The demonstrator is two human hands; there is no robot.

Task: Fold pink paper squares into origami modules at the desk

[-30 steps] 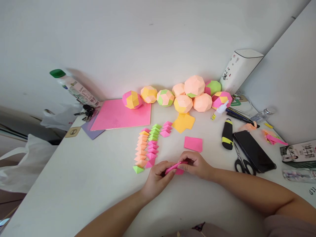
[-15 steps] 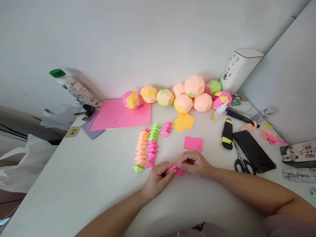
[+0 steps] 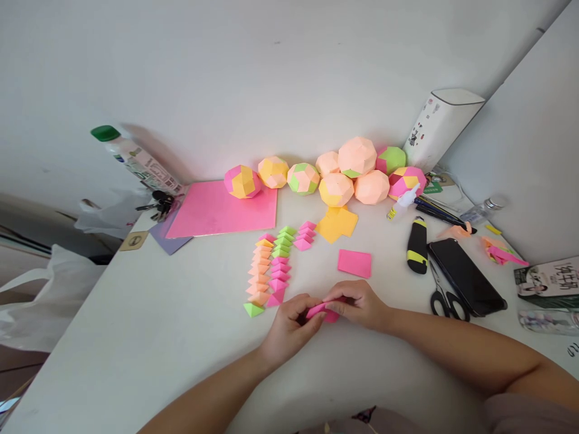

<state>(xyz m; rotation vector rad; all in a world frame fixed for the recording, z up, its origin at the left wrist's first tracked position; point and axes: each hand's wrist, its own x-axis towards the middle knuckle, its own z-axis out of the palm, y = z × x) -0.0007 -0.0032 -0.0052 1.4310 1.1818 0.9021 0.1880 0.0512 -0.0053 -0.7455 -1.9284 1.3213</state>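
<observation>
Folding in hand, by the look of it: pinching and creasing a pink paper piece [image 3: 322,311] just on the near side of the pink square pad [image 3: 354,263], toward the body and low over the counter [image 3: 158,337]. Held from the near left of the pad by the left hand [image 3: 289,328], thumb and fingers curled round one end. Held straight below the pad by the right hand [image 3: 357,306], fingertips laid over the top. Both grips closed on the same piece, with only a short strip of pink showing between the knuckles. Cannot tell whether pressed onto the counter or held just above it.

Left of the pad: rows of folded units [image 3: 274,265] in orange, pink and green, near the left hand but untouched. Beyond the pad, against the wall: a cluster of paper balls [image 3: 348,175]. Right of the pad: a black-and-yellow cutter [image 3: 417,245], scissors [image 3: 443,298] and a phone [image 3: 465,276], all well apart from both hands.

For a further crease, judging from this: calls for edges kept lined up under a steady pinch, and pressure run along the fold without letting the layers slip.

Against a second ago: hands drawn closer together, more of the pink strip covered, right fingers curled further over it. Nothing else around the pad moved.
</observation>
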